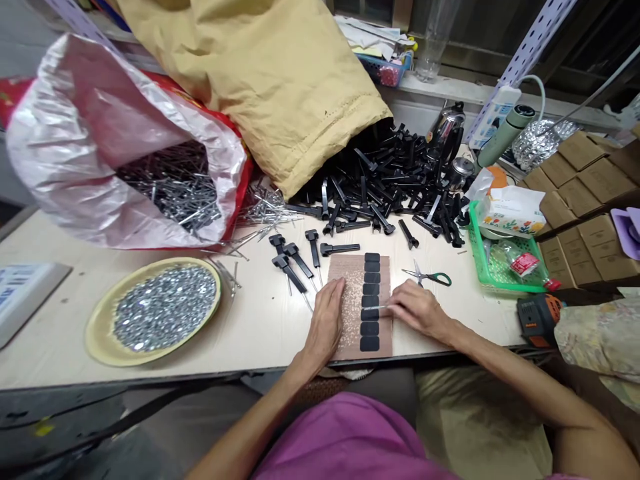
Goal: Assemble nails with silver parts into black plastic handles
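Note:
A brown rectangular sheet lies on the table with a column of black rounded pads along its right half. My left hand rests flat on the sheet's left edge, fingers stretched out together, holding nothing. From the right, my right hand pinches a thin pale metal rod, whose end lies across one of the middle pads. Several black plastic handles with thin metal shafts lie just beyond my left hand. Beside my right hand are small scissors with dark green grips.
At left sit a yellow bowl of small shiny metal parts and an open bag of metal rods. A tan sack spills black plastic pieces. On the right are a green basket, cardboard boxes and a power drill.

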### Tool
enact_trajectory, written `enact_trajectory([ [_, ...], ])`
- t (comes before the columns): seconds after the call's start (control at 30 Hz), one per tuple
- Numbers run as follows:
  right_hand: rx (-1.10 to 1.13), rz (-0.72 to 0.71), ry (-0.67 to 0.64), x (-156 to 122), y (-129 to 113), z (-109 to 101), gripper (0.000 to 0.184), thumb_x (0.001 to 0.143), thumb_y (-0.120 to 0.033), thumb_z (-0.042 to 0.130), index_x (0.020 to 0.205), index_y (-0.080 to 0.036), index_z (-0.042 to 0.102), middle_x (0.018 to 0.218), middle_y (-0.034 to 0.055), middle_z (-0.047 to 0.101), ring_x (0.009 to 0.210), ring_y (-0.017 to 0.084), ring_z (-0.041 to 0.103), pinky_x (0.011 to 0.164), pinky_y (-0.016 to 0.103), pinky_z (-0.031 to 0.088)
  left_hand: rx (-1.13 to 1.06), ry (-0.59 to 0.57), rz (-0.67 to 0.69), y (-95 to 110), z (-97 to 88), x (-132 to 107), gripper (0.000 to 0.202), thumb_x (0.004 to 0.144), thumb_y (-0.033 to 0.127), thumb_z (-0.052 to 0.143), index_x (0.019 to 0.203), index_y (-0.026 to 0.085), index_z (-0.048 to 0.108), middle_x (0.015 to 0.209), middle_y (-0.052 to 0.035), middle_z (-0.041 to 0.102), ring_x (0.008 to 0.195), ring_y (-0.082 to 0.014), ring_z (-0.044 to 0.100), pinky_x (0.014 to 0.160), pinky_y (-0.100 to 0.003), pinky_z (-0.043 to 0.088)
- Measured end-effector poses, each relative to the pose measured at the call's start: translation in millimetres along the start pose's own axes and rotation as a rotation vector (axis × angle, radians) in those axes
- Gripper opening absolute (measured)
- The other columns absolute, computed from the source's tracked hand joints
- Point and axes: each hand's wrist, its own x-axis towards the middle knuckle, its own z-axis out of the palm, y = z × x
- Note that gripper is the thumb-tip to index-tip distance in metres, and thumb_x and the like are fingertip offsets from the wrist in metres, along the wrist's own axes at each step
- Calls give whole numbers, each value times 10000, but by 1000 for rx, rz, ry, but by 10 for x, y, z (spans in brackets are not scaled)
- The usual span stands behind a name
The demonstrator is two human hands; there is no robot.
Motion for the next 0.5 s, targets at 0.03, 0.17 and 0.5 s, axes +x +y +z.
enact_trajectory([
  [0.03, 88, 129, 67, -12, -79, -49, 240, 915, -295, 452, 769, -175, 599, 774, 53, 603, 768, 159, 539, 683, 299, 449, -8, -6, -5, 2, -3, -2, 531, 858, 21, 276, 1358, 174, 370, 1224, -153, 535, 1165, -242, 483, 979, -483, 428],
  [0.17, 710, 786, -110, -249, -516, 25, 237, 789, -382, 599, 681, -172, 579, 641, -11, 545, 524, 91, 469, 450, 206, 368, -39, -23, -17, -6, -14, -6, 582, 818, -19, 265, 1364, 156, 365, 1241, -164, 527, 1180, -249, 473, 989, -496, 416],
  [0.5, 1573, 1594, -79, -577, -726, 1042, 291, 807, -426, 579, 755, -140, 564, 740, 57, 643, 692, 123, 648, 672, 222, 505, -184, 76, -55, 57, -99, 21, 446, 866, 47, 292, 1249, 167, 488, 1181, -124, 585, 1132, -206, 528, 969, -434, 454],
])
